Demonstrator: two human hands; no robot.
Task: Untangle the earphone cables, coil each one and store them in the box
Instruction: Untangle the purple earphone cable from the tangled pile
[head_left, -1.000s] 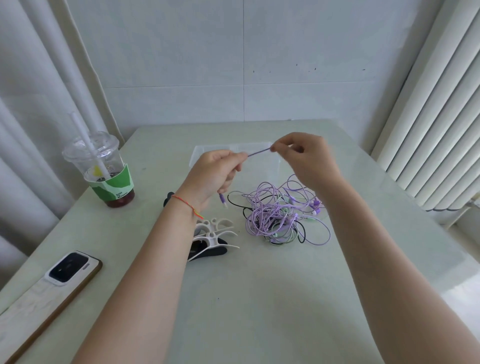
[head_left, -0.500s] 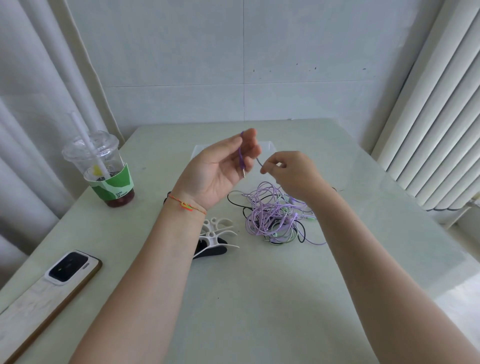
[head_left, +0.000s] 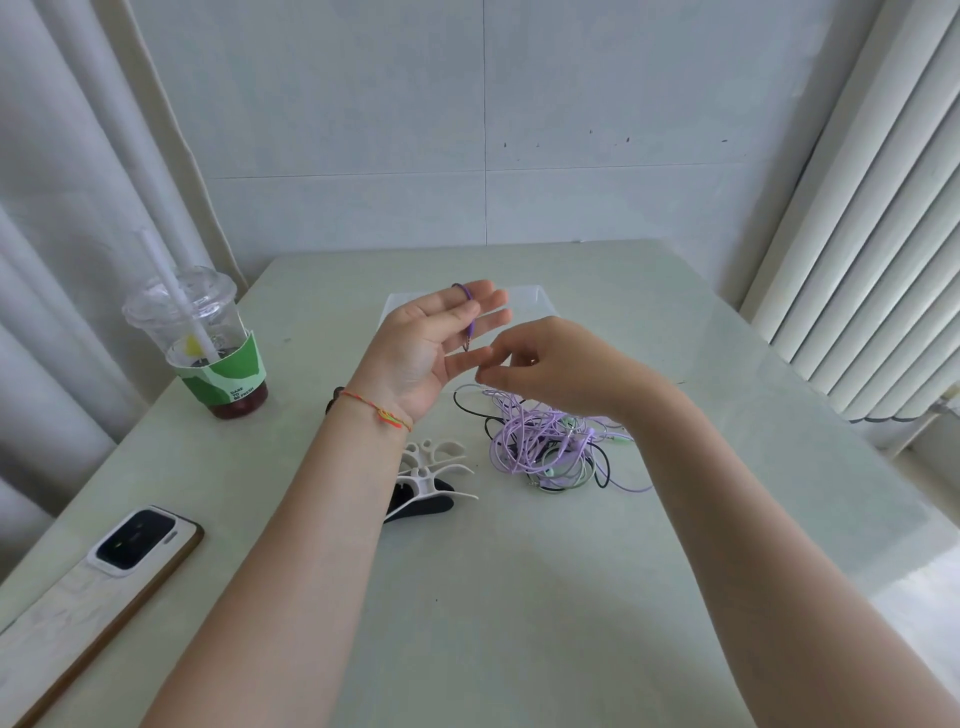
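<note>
**One head-cam, wide lens, looking down at the table**

Only a single view here, so nothing overlaps with a second camera. It sits on the person's head and faces forward and down over a pale green table (head_left: 519, 597), toward the tiled wall at its far edge. Both forearms come in from the bottom corners, and the left hand (head_left: 441, 343) and right hand (head_left: 556, 369) land near mid-frame, close to the lens. The wide angle bends the curtains at both sides.
</note>
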